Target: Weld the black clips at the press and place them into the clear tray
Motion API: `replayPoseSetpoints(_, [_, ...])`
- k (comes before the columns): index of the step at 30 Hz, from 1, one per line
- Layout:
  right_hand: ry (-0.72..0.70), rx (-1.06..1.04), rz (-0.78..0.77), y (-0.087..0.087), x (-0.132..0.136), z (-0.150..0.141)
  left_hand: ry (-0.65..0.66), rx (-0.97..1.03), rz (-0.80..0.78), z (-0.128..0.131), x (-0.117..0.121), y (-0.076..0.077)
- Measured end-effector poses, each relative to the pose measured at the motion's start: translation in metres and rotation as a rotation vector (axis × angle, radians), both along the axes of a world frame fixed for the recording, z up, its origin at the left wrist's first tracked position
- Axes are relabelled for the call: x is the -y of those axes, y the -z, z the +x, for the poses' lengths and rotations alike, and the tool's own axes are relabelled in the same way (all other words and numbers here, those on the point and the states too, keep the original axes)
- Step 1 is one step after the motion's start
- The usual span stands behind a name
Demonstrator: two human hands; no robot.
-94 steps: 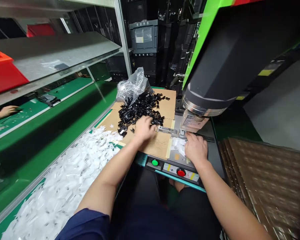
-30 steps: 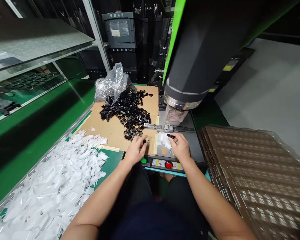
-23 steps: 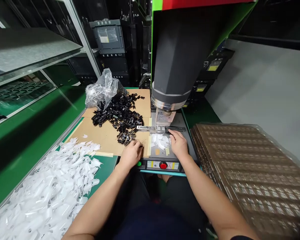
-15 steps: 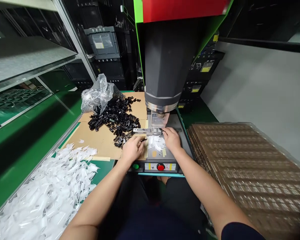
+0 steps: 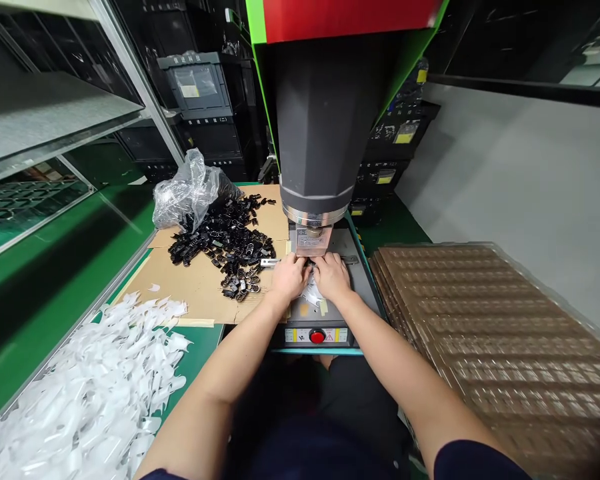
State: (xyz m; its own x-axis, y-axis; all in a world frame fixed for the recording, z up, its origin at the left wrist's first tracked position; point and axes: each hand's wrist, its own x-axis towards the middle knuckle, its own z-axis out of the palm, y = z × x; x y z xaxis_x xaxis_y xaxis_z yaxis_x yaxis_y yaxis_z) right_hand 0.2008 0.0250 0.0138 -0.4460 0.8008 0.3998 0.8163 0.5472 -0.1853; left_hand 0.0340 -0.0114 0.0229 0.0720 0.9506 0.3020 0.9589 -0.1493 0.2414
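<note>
Side by side under the machine's metal press head [image 5: 314, 241], my left hand [image 5: 289, 277] and my right hand [image 5: 333, 277] meet at the small metal fixture. Their fingers are closed, thumbs nearly touching. Between the fingertips shows a bit of a small black plastic part [image 5: 310, 263], mostly covered by the fingers. Just below the hands, several white plastic pieces [image 5: 311, 293] lie on the machine's base plate, partly hidden. A metal bar [image 5: 269, 263] of the fixture sticks out left of my left hand.
Black plastic parts [image 5: 220, 243] are heaped on cardboard at left, beside a clear plastic bag [image 5: 187, 193]. A large pile of white pieces [image 5: 90, 393] covers the near left. Stacked brown trays [image 5: 480, 320] stand at right. A red button [image 5: 317, 336] sits on the machine's front.
My left hand has moved right and forward, from the base plate's left edge to the fixture, bringing a small black part. My right hand stays at the fixture. The view has shifted slightly.
</note>
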Motion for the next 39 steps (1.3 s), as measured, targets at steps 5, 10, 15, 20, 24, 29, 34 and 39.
replayPoseSetpoints(5, [-0.042, -0.225, -0.060, 0.003, 0.005, 0.016, 0.055, 0.130, -0.015, -0.009, 0.014, -0.007])
replayPoseSetpoints(10, [-0.037, -0.337, -0.062, 0.025, 0.051, 0.089, 0.130, 0.273, 0.038, -0.041, 0.078, 0.003])
replayPoseSetpoints(15, [0.026, -0.111, -0.125, 0.049, 0.109, 0.161, 0.204, 0.054, -0.183, -0.074, 0.151, 0.022])
replayPoseSetpoints(20, [0.068, 0.018, -0.120, 0.061, 0.126, 0.175, 0.172, -0.089, -0.212, -0.079, 0.165, 0.026])
replayPoseSetpoints(24, [0.072, -0.005, -0.116, 0.061, 0.122, 0.172, 0.167, -0.099, -0.230, -0.078, 0.161, 0.021])
replayPoseSetpoints(29, [0.019, -0.101, -0.116, 0.051, 0.108, 0.145, 0.169, 0.008, -0.226, -0.069, 0.148, 0.021])
replayPoseSetpoints(34, [-0.057, -0.090, -0.159, 0.046, 0.084, 0.088, 0.144, 0.079, -0.176, -0.031, 0.122, 0.034])
replayPoseSetpoints(39, [-0.057, -0.024, -0.170, 0.048, 0.067, 0.052, 0.074, 0.066, -0.107, -0.001, 0.108, 0.049])
